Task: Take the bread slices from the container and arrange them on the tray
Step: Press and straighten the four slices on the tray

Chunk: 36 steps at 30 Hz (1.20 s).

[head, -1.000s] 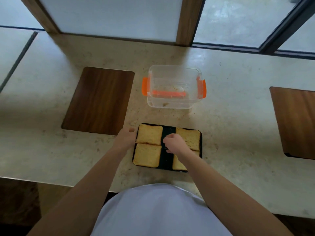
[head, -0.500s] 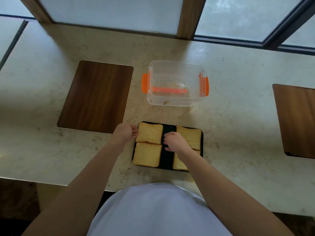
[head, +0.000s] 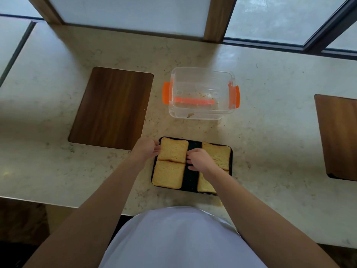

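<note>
Bread slices, four, lie in a two-by-two layout on the black tray (head: 190, 177) at the counter's (head: 270, 144) near edge: far-left slice (head: 174, 150), near-left slice (head: 168, 174), far-right slice (head: 219, 154), near-right slice (head: 204, 185) partly under the right forearm. Dark wood board (head: 112, 108) sits left, clear container (head: 201, 93) with orange latches behind the tray, only crumbs inside. Left hand (head: 145, 148) touches the far-left slice's edge, fingers loose; right hand (head: 199, 160) pinches its right edge.
</note>
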Motion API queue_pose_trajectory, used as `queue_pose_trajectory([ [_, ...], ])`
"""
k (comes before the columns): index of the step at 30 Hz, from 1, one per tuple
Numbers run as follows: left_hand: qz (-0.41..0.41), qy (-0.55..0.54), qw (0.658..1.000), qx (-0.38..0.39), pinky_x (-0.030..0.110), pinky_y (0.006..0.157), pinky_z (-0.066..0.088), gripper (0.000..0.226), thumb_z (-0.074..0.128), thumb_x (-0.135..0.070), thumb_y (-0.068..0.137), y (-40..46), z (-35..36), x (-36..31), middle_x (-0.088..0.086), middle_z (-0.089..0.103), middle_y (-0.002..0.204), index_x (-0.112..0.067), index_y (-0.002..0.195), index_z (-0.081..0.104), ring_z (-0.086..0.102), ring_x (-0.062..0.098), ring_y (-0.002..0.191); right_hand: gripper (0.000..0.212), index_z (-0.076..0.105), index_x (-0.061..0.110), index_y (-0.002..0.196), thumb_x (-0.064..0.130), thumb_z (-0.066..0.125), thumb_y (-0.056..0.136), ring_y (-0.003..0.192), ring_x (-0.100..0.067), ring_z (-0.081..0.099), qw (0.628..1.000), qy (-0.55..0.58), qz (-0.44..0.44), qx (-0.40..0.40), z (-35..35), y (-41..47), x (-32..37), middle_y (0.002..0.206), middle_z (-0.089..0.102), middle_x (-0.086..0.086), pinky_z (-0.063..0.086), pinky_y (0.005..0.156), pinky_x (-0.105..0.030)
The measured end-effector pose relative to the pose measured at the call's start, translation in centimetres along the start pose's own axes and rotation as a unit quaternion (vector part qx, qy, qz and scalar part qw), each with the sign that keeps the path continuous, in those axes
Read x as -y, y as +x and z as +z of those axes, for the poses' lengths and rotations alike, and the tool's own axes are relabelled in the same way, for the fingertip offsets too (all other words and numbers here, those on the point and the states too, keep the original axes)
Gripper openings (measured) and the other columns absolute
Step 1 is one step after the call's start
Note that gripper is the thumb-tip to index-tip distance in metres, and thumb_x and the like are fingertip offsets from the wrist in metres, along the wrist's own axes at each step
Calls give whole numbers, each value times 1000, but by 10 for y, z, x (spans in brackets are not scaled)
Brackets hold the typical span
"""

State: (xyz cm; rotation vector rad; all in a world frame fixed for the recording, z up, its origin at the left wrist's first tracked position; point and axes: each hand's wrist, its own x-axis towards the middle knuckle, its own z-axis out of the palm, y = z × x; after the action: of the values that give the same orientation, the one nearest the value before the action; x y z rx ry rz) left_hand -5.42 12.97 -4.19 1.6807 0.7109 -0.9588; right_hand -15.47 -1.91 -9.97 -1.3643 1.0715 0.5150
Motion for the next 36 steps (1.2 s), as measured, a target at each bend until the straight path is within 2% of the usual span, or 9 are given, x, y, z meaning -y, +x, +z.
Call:
queue_pose_trajectory([
  [3, -10, 11, 1000, 2, 20, 52, 48, 27, 37, 7, 99, -6, 6, -3, 11, 46, 72, -1, 84, 58, 45, 13, 61, 27, 65, 12, 81, 4, 43, 94, 102, -30, 63, 1000, -18, -2, -5, -4, -1, 3, 106, 65, -18, 58, 86, -45],
  [5, -14, 13, 1000, -2, 25, 56, 47, 34, 37, 7, 98, -6, 9, -2, 11, 45, 71, -7, 71, 51, 44, 14, 60, 28, 64, 12, 78, 4, 42, 93, 99, -30, 63, 1000, -16, -7, -5, -6, -3, 4, 108, 64, -16, 59, 82, -41],
  [12, 4, 18, 1000, -18, 25, 59, 48, 30, 43, 3, 98, -3, 10, -2, 11, 51, 72, -6, 72, 53, 50, 15, 62, 26, 67, 10, 106, 11, 45, 93, 98, -27, 65, 999, -45, -15, -5, -5, -6, 5, 102, 66, -13, 60, 80, -39],
  [17, 75, 83, 994, -3, 35, 85, 52, 16, 52, -10, 92, -3, -7, 17, 12, 65, 89, -6, 80, 62, 63, 22, 85, 41, 52, -12, 119, 12, 45, 87, 113, -47, 55, 995, -85, -54, -16, -7, -22, 1, 123, 56, -34, 52, 89, -58],
  [21, 123, 169, 978, 1, 37, 73, 48, 13, 50, -17, 85, -10, -27, 45, 11, 58, 78, -11, 80, 60, 55, 22, 75, 42, 51, 9, 135, 21, 48, 95, 93, -21, 65, 997, -63, -35, 13, -5, -37, -13, 103, 65, -6, 58, 78, -32],
  [25, 73, 126, 989, 6, 25, 60, 45, 23, 48, -16, 96, -12, -29, 65, 11, 56, 76, -9, 76, 57, 53, 17, 68, 33, 58, -6, 116, 16, 49, 93, 110, -44, 58, 994, -101, -31, 18, 1, -50, -28, 122, 58, -33, 53, 90, -53],
  [27, 60, 102, 993, 6, 22, 58, 44, 26, 47, -17, 99, -13, -27, 68, 8, 55, 74, -10, 75, 57, 51, 15, 64, 42, 48, -15, 122, 13, 48, 91, 117, -50, 49, 993, -117, -28, 18, 4, -53, -33, 129, 49, -38, 48, 92, -59],
  [31, 54, 97, 994, -1, 25, 61, 45, 22, 46, -15, 98, -13, -27, 71, 11, 57, 79, -7, 82, 59, 53, 17, 67, 44, 49, -13, 124, 16, 51, 91, 115, -44, 54, 993, -111, -21, 31, 6, -58, -39, 129, 51, -36, 59, 81, -39],
  [36, 66, 119, 991, 10, 27, 62, 43, 14, 47, -15, 94, -10, -28, 74, 12, 55, 82, -8, 86, 57, 50, 19, 71, 21, 61, 13, 109, 18, 52, 91, 99, -22, 62, 996, -72, -2, 49, 9, -58, -44, 109, 63, -14, 59, 85, -39],
])
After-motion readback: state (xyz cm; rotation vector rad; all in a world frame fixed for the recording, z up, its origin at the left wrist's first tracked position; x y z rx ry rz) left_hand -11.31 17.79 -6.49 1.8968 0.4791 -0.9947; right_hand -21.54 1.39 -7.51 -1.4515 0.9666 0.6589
